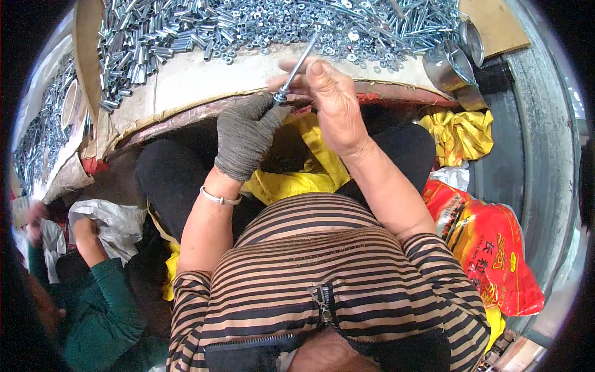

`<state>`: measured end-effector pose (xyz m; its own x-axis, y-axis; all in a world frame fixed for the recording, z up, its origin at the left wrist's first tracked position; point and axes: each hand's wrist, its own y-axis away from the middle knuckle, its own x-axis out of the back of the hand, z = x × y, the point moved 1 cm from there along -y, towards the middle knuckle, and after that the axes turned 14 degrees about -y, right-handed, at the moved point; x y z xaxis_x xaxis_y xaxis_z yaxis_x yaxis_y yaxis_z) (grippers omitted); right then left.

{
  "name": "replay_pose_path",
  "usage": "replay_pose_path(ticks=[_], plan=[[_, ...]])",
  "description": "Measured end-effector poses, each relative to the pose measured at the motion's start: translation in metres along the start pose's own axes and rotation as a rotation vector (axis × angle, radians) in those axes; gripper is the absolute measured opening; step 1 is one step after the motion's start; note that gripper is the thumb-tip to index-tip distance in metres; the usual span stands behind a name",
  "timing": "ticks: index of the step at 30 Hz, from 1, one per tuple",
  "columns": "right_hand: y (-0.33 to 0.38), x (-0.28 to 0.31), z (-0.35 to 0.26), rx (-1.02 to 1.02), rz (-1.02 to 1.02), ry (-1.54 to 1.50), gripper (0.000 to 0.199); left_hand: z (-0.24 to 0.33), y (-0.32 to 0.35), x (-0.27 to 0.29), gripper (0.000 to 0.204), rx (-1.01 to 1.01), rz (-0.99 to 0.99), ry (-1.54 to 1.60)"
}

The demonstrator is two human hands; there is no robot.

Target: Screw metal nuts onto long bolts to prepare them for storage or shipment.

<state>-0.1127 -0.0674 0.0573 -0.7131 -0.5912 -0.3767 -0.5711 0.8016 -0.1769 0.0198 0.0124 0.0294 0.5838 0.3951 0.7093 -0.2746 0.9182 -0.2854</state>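
Observation:
My left hand (243, 133), in a grey knit glove, is closed around the lower end of a long silver bolt (299, 70). The bolt's shank slants up to the right, and a washer or nut (281, 97) sits low on it, just above the glove. Beside it, my bare right hand (334, 102) has its fingers stretched out to the left, close to the shank. Those fingertips are smeared by motion, and whether they touch the bolt is unclear. Beyond both hands lie heaped nuts and washers (279, 28) on a cloth-covered worktop (192, 77).
Metal sleeves (139, 49) are piled at far left, long bolts (421, 25) at far right. Metal cups (447, 67) stand at the worktop's right edge. Yellow sacking (462, 136) and a red bag (496, 254) lie at right. A co-worker in a green sleeve (114, 297) sits at left.

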Motion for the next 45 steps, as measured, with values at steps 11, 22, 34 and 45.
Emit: replay_pose_path(ticks=[11, 22, 34, 45], plan=[[-0.001, 0.021, -0.022, 0.14, 0.029, 0.895, 0.037, 0.023, 0.01, -0.016, 0.023, -0.16, -0.079, -0.205], [0.019, 0.042, -0.016, 0.213, -0.306, 0.585, 0.032, 0.022, 0.008, -0.016, 0.015, -0.252, -0.127, 0.128], [0.009, 0.044, -0.012, -0.308, -0.447, 0.996, 0.038, 0.01, -0.004, 0.0, 0.021, 0.632, -0.175, 1.062], [-0.164, 0.102, -0.025, 0.475, 0.283, 1.273, 0.019, 0.0, -0.011, 0.0, 0.017, 0.473, -0.267, 1.107]])
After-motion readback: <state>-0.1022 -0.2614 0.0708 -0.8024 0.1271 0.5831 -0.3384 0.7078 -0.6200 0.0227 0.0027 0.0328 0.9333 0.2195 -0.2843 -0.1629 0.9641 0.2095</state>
